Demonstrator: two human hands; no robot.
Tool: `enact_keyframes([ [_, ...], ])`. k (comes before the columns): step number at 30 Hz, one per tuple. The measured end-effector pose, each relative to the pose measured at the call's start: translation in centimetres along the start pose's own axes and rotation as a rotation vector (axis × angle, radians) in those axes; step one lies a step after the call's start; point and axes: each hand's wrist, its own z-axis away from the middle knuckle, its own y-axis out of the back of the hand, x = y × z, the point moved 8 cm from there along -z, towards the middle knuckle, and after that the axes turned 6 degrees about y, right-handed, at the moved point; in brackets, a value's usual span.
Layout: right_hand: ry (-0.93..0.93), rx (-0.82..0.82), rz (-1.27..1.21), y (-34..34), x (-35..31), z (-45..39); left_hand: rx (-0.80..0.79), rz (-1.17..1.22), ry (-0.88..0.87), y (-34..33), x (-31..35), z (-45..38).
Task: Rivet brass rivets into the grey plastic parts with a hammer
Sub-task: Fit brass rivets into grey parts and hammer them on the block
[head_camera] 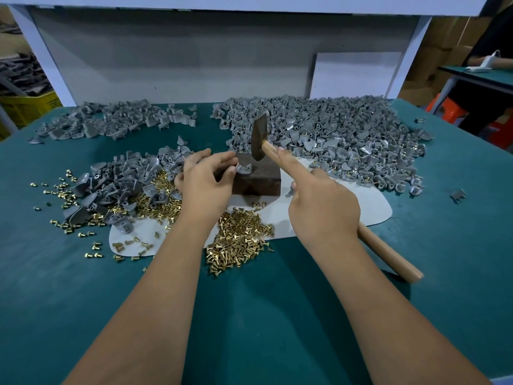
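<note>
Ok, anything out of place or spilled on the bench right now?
Mostly normal. Loose brass rivets have scattered off the white mat onto the green table at the left, and one grey part lies alone at the far right, away from the piles. No visible damage.

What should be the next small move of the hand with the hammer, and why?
Probably a short, light tap straight down. The right hand holds the hammer with its head just above the grey plastic part, which the left hand steadies on the dark block. Its fingers sit close, so the stroke should be small.
</note>
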Motion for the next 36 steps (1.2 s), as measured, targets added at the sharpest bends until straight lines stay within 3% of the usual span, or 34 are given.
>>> enact_keyframes([
  [5, -0.005, -0.010, -0.015, -0.2, 0.0, 0.0, 0.103, 0.069, 0.024, 0.7, -0.1, 0.4],
  [9, -0.008, 0.001, -0.027, -0.2, 0.1, 0.0, 0.194, -0.201, -0.175, 0.7, 2.3, 1.3],
  [14, -0.020, 0.009, -0.036, -0.1, 0.3, -0.1, 0.116, -0.425, -0.238, -1.5, 3.3, 1.6],
  [18, -0.025, 0.008, -0.044, -0.1, 0.4, -0.2, 0.115, -0.367, -0.216, -1.1, 2.7, 1.0],
  [24, -0.007, 0.016, -0.057, 0.2, 0.3, -0.2, 0.036, -0.086, -0.097, -0.6, 1.0, 0.2],
  [36, 0.027, 0.062, -0.092, 0.6, 0.0, -0.3, 0.050, -0.105, -0.031, 0.0, -0.1, -0.4],
])
